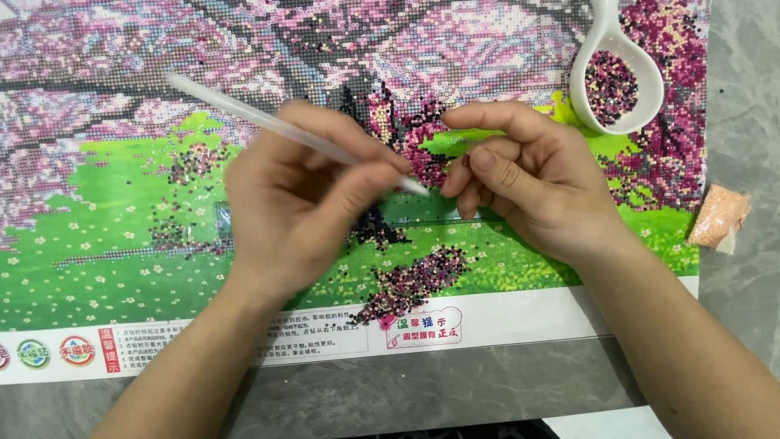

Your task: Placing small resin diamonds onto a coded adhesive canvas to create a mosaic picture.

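Observation:
My left hand [305, 191] grips a long white applicator pen [244, 114], its tip pointing right toward my right hand. My right hand [520, 179] hovers just right of the pen tip with fingers curled and thumb near the fingertips; whether it pinches a bead I cannot tell. Both hands are above a diamond-painting canvas [114, 236] showing pink blossom trees and green grass. Loose dark and pink beads [410, 280] lie scattered on the canvas below the hands.
A white spoon-shaped tray [613, 73] holding dark pink beads rests on the canvas at the top right. A small bag of peach beads [719, 215] lies on the grey table [487, 382] to the right. The canvas has a white printed bottom border.

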